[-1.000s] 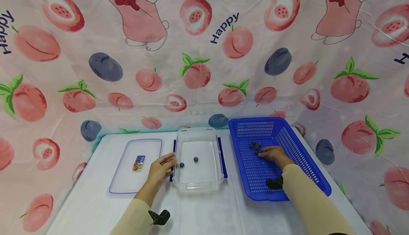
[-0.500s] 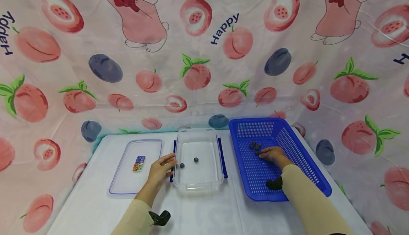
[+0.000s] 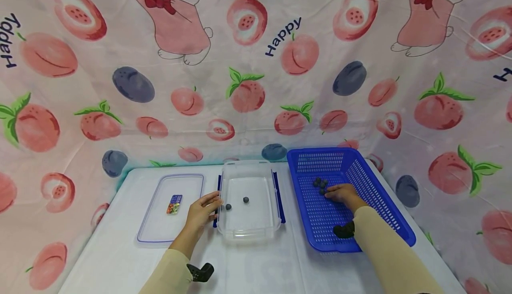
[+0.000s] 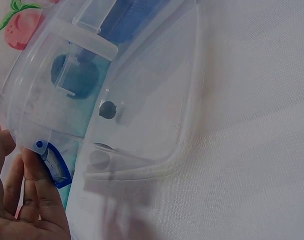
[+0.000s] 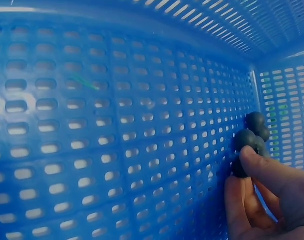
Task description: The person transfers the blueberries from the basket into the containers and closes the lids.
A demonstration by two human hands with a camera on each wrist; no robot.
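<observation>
Right wrist view: the right hand (image 5: 276,192) pinches a small round dark berry (image 5: 239,169) inside the blue perforated plastic basket (image 5: 142,180), seemingly the picking step. The left hand (image 3: 199,212) grips the clear rectangular plastic box (image 3: 249,232) by its side; next likely calls for a gentle lift across.

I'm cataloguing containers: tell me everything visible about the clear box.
The box is rectangular, round-cornered and clear, apparently plastic, with unfastened blue latches on both sides. It stands upright, lidless, on the white table, between lid and basket. Two dark berries lie apart inside; the left hand holds its left side.
</observation>
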